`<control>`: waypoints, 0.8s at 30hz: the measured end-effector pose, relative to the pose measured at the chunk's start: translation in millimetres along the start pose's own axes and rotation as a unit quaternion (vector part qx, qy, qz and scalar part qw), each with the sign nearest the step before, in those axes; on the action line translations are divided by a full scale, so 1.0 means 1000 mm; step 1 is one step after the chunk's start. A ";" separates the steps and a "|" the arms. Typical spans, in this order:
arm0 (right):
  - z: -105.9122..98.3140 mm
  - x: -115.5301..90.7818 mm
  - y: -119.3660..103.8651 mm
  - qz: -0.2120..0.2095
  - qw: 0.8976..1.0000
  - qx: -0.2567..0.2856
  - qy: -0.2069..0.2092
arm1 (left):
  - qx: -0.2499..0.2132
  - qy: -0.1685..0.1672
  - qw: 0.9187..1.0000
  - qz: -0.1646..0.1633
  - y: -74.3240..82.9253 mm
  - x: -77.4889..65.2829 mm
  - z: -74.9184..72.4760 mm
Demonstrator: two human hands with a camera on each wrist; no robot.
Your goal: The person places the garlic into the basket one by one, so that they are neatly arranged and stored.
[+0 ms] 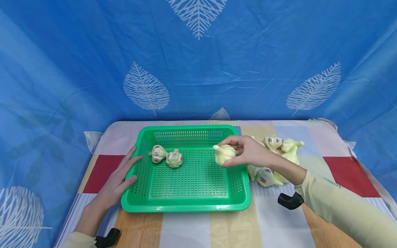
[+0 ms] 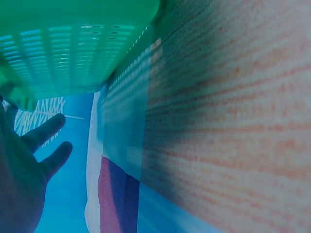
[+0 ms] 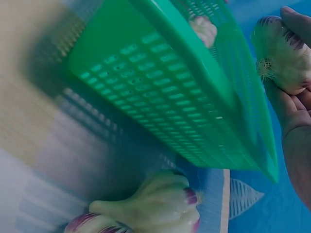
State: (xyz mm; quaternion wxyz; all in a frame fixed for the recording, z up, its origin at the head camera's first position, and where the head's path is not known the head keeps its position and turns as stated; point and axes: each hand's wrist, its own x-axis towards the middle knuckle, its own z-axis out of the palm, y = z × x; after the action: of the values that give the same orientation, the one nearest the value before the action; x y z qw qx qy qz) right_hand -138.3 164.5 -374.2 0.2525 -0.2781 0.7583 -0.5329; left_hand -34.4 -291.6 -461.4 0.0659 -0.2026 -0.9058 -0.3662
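Note:
A garlic bulb (image 1: 224, 154) is pinched between the thumb and fingers of my right hand (image 1: 252, 151), over the right side of a green plastic basket (image 1: 186, 208). In the right wrist view the same bulb (image 3: 279, 53) shows purple streaks and a tuft of roots. My left hand (image 1: 116, 181) lies along the basket's left rim with fingers extended. Inside the basket, toward the left, sit two more garlic bulbs, one (image 1: 159, 153) close beside the other (image 1: 174, 158).
A pile of several garlic bulbs (image 1: 289, 155) lies on the table right of the basket, partly hidden behind my right forearm. A checked cloth (image 1: 229, 227) covers the table. Blue curtains (image 1: 217, 69) with white leaf prints hang at the back and sides.

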 end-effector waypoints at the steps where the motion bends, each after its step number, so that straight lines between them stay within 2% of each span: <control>1: 0.001 0.004 0.000 0.002 1.000 -0.001 -0.005 | 0.000 -0.001 1.000 -0.001 0.000 0.000 0.000; 16: 0.013 0.056 -0.008 0.031 0.997 -0.025 -0.068 | -0.009 -0.005 1.000 -0.013 0.004 0.002 -0.002; 24: 0.019 0.083 -0.016 0.033 0.995 -0.030 -0.084 | -0.014 -0.008 1.000 -0.011 0.003 0.005 -0.005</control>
State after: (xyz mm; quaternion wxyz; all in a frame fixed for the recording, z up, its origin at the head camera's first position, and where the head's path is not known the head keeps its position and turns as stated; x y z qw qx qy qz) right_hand -182.9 90.2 -372.1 0.3242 -0.3044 0.7588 -0.4759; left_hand -37.8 -291.5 -453.8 0.0514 -0.1965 -0.9033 -0.3778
